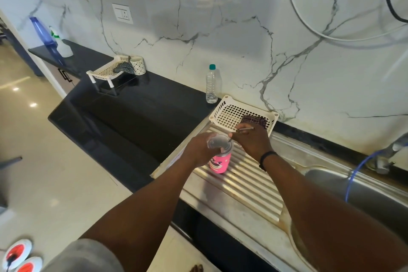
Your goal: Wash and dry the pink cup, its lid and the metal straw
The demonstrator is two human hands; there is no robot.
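Pink cup (218, 162) between both curled hands (225, 146)

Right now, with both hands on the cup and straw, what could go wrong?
1. The left hand grips the pink cup near its clear lid, standing on the ribbed drainboard; a hard pull could tip it.
2. The right hand pinches the thin metal straw; that grip may slip, dropping it toward the white basket.

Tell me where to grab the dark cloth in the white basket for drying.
Pinch the dark checked cloth at its near-left edge, coming from above. It lies crumpled in the basket's back-right corner against the rim, so only the top and inner side are open. Both hands are busy: left hand on the lid, right hand holding the straw.
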